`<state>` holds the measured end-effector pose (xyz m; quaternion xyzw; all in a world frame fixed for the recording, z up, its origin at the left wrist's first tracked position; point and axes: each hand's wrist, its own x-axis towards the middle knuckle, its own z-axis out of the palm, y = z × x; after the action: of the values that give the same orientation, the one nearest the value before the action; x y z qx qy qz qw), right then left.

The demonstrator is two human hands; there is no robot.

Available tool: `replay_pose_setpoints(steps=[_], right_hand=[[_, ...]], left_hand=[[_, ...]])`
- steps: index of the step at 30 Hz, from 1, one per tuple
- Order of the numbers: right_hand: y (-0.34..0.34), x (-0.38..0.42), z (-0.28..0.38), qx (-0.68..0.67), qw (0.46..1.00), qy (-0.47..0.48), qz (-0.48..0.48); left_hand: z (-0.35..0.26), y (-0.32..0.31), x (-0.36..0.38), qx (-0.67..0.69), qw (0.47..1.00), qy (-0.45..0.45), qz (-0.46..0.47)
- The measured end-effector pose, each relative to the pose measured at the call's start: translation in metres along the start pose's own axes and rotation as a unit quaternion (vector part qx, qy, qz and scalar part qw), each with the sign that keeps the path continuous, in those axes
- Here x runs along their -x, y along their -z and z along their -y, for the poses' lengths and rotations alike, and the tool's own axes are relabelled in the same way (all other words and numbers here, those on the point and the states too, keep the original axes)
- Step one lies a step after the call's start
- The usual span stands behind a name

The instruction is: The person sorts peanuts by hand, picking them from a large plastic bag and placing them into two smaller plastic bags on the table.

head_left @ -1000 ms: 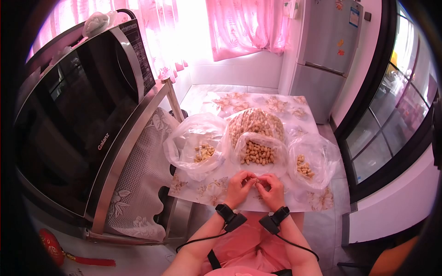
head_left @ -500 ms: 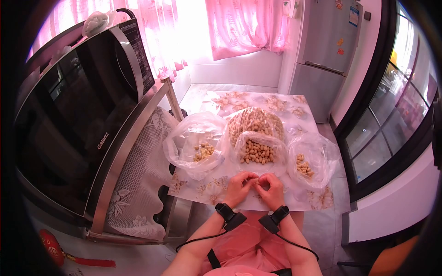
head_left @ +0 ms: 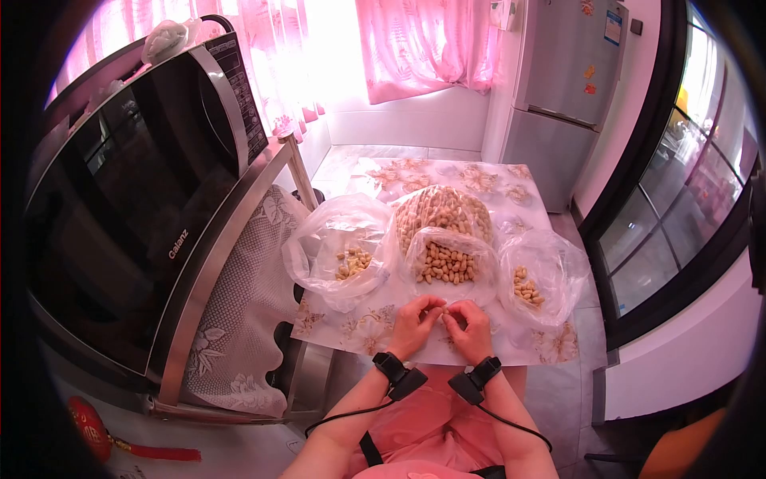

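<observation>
Left hand (head_left: 412, 327) and right hand (head_left: 471, 329) pinch what seems a peanut (head_left: 444, 310), axis unclear, between them, nearside of the middle bag (head_left: 456, 290).

Flower-patterned table (head_left: 371, 329); peanut bags (head_left: 443, 211)

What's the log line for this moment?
left hand and right hand: fingertips around small item, too small to identify | middle bag: open, peanuts inside | left bag, right bag: open, smaller piles

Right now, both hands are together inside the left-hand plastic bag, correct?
Not inside it: the head view shows the left hand and right hand together over the table, just in front of the middle plastic bag.
</observation>
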<state>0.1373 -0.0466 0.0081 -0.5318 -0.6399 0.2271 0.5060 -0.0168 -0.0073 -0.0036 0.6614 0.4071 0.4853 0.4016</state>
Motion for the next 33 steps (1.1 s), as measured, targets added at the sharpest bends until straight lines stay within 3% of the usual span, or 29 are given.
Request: replay_pose_setpoints(steps=[6, 33], right_hand=[[0.0003, -0.0009, -0.0033, 0.026, 0.999, 0.036, 0.018], [-0.0005, 0.0002, -0.0001, 0.025, 0.999, 0.027, 0.016]], left_hand=[[0.0004, 0.0015, -0.0008, -0.005, 1.0, -0.004, 0.006], [0.0033, 0.0004, -0.0023, -0.039, 0.999, -0.005, -0.008]])
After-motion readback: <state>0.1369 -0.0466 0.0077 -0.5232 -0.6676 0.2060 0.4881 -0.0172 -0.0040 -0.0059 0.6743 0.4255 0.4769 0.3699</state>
